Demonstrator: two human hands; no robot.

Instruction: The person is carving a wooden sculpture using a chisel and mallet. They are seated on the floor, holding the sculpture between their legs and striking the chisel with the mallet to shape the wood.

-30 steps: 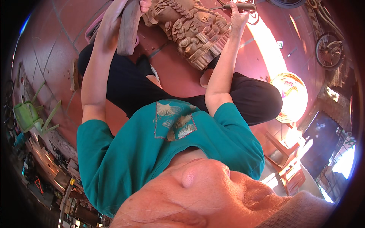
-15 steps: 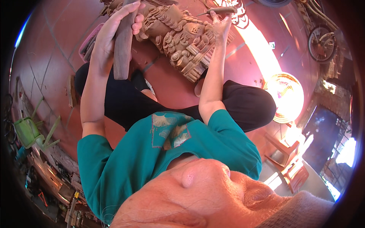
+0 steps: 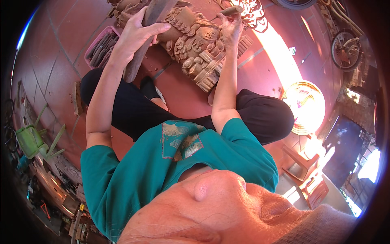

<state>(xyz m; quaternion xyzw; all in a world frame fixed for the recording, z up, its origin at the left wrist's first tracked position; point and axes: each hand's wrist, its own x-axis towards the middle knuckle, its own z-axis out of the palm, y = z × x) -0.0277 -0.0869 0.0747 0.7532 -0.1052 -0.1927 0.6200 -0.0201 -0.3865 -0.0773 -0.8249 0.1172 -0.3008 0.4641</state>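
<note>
My left hand [image 3: 136, 35] is closed around a long, flat-sided wooden bar [image 3: 136, 67], its thumb stretched out to the right. The bar slants from the top edge down towards my left knee. Between the fingers of my right hand [image 3: 232, 30] is a thin-bladed carving chisel [image 3: 233, 11], its wooden handle pointing right and its blade left. Below both hands, a brown wood carving [image 3: 195, 61] with dense raised relief lies on the floor. Chisel and bar are apart. Whether the blade touches the carving I cannot tell.
Left of my left forearm, a pink basket [image 3: 92, 44] holds several dark, stick-like pieces. A wood offcut [image 3: 77, 98] lies by my left knee. At the right are a sunlit round woven tray [image 3: 304, 107], wooden chairs [image 3: 300, 162] and a wheel [image 3: 345, 49]. A green chair [image 3: 30, 141] stands far left.
The wooden bar has tilted, its top swinging right, as my left hand turned and moved down. My right hand has come slightly lower and left, with the chisel now more slanted.
</note>
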